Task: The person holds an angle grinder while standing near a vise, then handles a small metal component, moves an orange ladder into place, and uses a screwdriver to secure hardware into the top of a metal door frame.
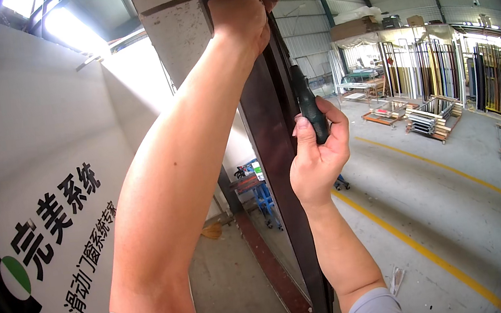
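Observation:
My left hand [239, 15] is raised to the top of a tall dark brown frame profile [269, 129]. Its fingers are curled closed, and whatever they hold is hidden from me. Lower down, my right hand [320, 160] grips a screwdriver [310, 107] by its dark green-black handle, thumb on one side and fingers on the other. The tool points upward along the profile's right side, and its thin shaft rises toward my left hand. I cannot make out where its tip ends.
Left of the profile stands a white wall [45, 133] with black and green lettering. A reddish-brown floor track [271, 268] runs below. Across the hall, racks of long profiles [429, 69] and a low stack of frames [434, 118] stand beyond yellow floor lines [428, 253].

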Available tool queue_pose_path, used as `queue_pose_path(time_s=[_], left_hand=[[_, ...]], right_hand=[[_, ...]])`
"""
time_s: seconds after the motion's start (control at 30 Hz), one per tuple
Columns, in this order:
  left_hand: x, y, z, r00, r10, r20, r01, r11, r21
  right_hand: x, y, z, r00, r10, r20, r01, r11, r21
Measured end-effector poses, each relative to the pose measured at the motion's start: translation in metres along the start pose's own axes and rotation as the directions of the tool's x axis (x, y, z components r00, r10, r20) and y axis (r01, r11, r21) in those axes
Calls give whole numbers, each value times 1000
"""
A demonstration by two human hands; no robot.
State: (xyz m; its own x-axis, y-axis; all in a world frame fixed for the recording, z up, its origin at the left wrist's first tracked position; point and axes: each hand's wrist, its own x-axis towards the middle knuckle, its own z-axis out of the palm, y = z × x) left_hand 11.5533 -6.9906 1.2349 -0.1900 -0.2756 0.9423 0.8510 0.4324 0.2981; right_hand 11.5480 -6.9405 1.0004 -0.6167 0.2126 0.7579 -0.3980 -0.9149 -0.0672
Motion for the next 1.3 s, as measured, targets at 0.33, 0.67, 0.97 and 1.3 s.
queue_pose_path(time_s=[0.33, 0.67, 0.97, 1.3], left_hand=[[-6, 1, 0, 998, 13, -61, -18, 997, -80], [13, -20, -13, 992, -107, -63, 93, 977, -190], [-6, 1, 12, 974, -107, -202, 113, 993, 20], [-6, 0, 15, 970, -77, -233, 81, 997, 6]], right_hand=[[10, -38, -4, 828, 532, 179, -507, 571, 646], [11, -34, -13, 654, 644, 396, -708, 340, 619], [9, -36, 3, 782, 621, 59, -567, 668, 481], [14, -20, 5, 986, 139, -93, -139, 990, 6]])
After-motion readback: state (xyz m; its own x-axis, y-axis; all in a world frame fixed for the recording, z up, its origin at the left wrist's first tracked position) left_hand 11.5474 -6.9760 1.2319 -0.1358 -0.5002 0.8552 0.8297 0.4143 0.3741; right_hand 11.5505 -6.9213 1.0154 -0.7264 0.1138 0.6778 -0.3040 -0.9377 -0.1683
